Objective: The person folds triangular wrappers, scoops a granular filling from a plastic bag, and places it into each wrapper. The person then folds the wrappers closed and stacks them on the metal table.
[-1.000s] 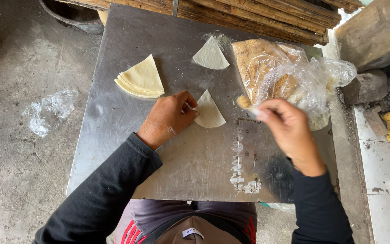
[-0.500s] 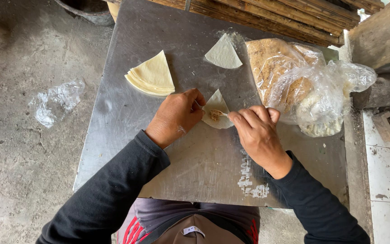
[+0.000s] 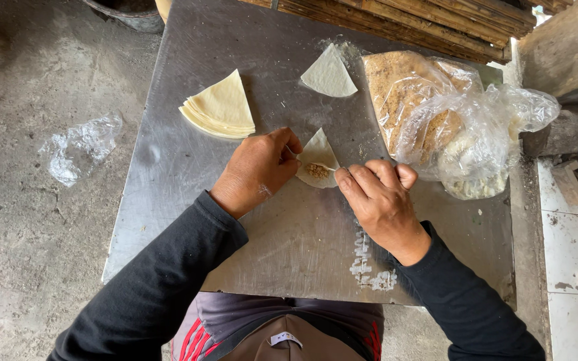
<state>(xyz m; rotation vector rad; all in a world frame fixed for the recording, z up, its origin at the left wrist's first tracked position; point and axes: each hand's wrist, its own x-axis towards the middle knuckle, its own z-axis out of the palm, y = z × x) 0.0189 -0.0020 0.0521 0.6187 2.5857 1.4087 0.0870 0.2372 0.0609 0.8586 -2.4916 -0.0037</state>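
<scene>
Left hand (image 3: 257, 170) pins the dough triangle (image 3: 318, 160) on the tabletop (image 3: 302, 234) — right hand (image 3: 377, 200), fingers curled, spoons filling (image 3: 316, 171) onto it.

The wedge-shaped wrapper (image 3: 318, 155) I'm working on is thin and pale cream, lying flat on the metal table with its point away from me. A small mound of brown crumbly filling (image 3: 316, 171) sits near its rounded lower edge.

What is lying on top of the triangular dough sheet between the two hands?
On the triangular dough sheet lies a small heap of brown crumbly filling. The left hand covers its left edge and the right hand touches its lower right corner, so those parts are hidden.
</scene>
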